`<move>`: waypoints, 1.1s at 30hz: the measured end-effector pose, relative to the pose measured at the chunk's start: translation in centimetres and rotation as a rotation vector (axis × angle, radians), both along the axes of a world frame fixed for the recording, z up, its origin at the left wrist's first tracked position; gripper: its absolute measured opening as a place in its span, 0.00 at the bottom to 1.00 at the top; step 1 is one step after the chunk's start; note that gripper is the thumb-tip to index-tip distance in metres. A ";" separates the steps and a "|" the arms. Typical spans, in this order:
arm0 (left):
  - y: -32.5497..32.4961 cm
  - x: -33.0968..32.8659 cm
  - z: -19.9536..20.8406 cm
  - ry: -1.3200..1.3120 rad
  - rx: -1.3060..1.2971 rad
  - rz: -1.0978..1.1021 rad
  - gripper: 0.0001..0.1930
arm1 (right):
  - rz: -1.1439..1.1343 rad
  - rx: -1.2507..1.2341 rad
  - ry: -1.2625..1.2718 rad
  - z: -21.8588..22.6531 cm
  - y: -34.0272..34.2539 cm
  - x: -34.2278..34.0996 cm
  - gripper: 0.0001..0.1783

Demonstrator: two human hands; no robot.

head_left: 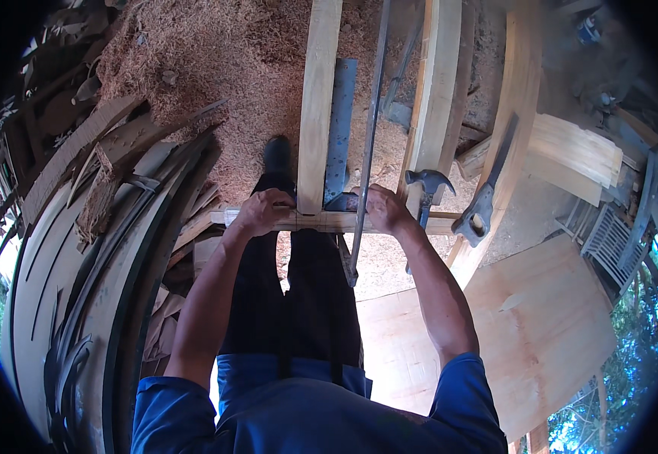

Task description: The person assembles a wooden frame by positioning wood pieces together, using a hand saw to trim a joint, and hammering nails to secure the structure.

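A pale wooden beam (319, 113) runs away from me, its near end over a wooden crosspiece (329, 222). Along its right side lies a blue-grey carpenter's square (339, 129). My right hand (383, 208) closes at the dark short arm by the square's near end, its fingers partly hidden. My left hand (266, 212) is closed just left of the beam's end, over the crosspiece; what its fingers hold, if anything, is hidden. A long thin metal bar (374, 98) passes beside my right hand and ends nearer to me.
On the right, a claw hammer (430, 182) hangs by another beam (436, 91), and a handsaw (488, 197) lies on a wider plank (520, 83). Curved boards (79, 303) stack up on the left. Wood shavings (215, 60) cover the ground; a plywood sheet (510, 325) lies near right.
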State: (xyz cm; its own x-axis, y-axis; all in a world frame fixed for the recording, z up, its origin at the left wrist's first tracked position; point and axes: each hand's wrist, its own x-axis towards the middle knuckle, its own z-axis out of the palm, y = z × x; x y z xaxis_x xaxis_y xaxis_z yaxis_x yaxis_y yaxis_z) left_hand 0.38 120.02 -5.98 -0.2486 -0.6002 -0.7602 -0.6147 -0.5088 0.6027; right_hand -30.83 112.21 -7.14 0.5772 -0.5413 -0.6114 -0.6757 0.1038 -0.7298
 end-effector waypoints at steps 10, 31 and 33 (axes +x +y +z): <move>-0.1 -0.6 0.1 0.008 -0.067 -0.005 0.13 | -0.035 -0.014 0.046 0.5 -0.1 -0.4 0.24; -0.3 -0.9 -0.3 -0.037 -0.076 -0.057 0.17 | -0.520 -0.662 0.545 5.1 -22.8 -21.7 0.19; -0.7 -1.0 0.7 -0.049 -0.069 -0.055 0.17 | -0.436 -0.724 0.611 4.7 -24.3 -23.0 0.20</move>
State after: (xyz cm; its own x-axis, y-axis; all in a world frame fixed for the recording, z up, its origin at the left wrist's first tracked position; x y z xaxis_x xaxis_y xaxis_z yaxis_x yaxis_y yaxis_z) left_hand -0.59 119.29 -5.30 -0.2463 -0.6378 -0.7297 -0.6704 -0.4316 0.6036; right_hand -53.86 87.90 -2.43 -0.0550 -0.9822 -0.1797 -0.9601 0.1015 -0.2607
